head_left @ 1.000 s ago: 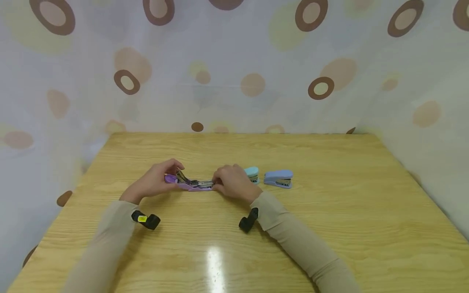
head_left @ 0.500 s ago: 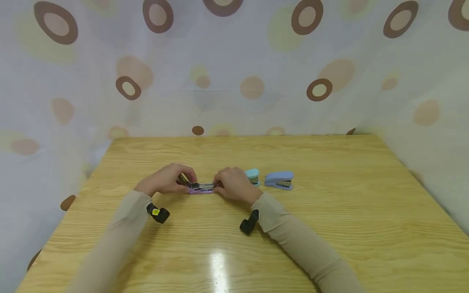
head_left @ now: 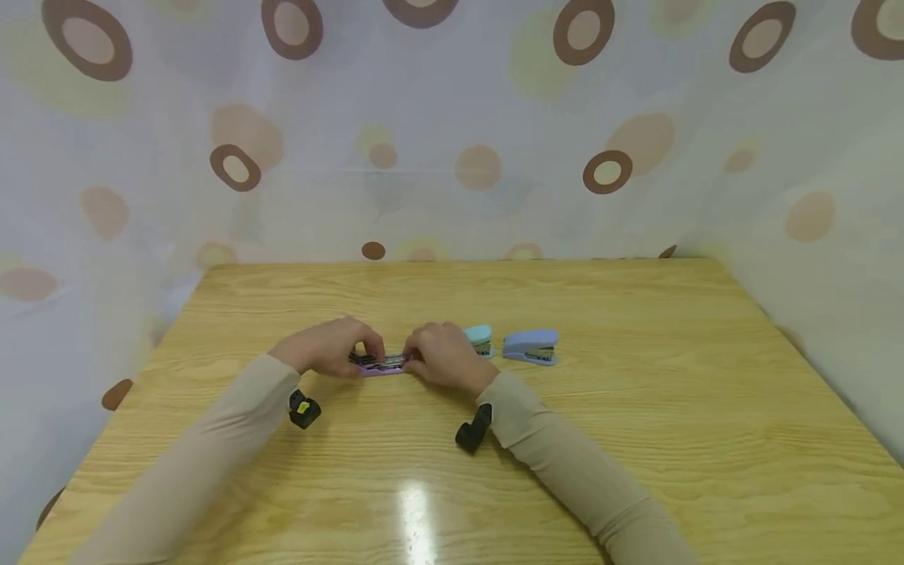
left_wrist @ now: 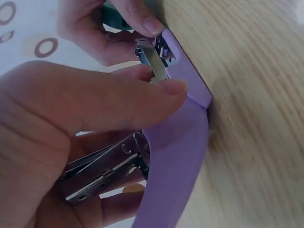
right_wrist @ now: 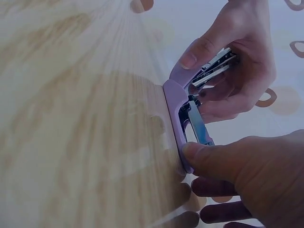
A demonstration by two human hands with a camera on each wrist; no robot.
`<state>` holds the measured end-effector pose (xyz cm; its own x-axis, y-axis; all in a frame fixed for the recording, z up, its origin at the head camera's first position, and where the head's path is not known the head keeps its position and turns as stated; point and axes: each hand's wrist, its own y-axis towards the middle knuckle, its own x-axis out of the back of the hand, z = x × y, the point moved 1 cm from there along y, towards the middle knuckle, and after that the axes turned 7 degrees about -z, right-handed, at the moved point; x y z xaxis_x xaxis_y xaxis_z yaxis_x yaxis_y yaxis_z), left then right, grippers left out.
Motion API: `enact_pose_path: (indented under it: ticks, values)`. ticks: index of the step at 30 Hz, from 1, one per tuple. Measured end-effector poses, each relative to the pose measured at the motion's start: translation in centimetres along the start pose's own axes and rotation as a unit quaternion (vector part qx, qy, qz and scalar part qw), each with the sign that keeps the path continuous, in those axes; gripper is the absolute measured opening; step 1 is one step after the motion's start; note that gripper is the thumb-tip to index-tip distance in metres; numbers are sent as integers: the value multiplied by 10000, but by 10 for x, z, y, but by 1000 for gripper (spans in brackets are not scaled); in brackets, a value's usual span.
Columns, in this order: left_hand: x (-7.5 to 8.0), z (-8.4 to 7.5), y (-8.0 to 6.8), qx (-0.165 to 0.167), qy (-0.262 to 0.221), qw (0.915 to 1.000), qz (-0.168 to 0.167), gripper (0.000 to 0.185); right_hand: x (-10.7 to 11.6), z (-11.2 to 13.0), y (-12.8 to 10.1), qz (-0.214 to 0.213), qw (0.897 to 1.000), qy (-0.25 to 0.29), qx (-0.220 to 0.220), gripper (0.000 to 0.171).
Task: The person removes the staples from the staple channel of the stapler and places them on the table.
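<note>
A purple stapler (head_left: 381,371) lies folded open on the wooden table, its metal magazine showing. My left hand (head_left: 328,345) grips it near the hinge. In the left wrist view, that thumb presses the purple casing (left_wrist: 175,156), and the fingers curl behind the metal parts (left_wrist: 109,171). My right hand (head_left: 445,357) pinches the far end of the base, its thumb on the purple edge beside the silver rail (right_wrist: 198,124) in the right wrist view. My left fingers partly hide the raised top cover in the head view.
A teal stapler (head_left: 480,337) stands just behind my right hand, partly covered by it. To its right stands a periwinkle stapler (head_left: 531,345). The wooden table (head_left: 636,439) ends at a patterned curtain (head_left: 424,212) at the back.
My left hand has moved right along the purple stapler, from its raised cover toward the hinge, covering more of it. The right hand keeps its hold at the other end.
</note>
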<state>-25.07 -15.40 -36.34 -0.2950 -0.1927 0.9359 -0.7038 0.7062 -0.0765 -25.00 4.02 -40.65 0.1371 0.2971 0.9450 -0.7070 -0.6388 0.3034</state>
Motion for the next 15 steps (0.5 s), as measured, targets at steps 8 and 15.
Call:
enact_pose_path:
  ticks: [8,15]
  values:
    - [-1,4,1,-18,-112,9999,-27,24,1,1,1,3,10000,28,6,16]
    - [-2,10,3,-107,-347,9993,-10,27,0,0,2,141,9999,43,-13,16]
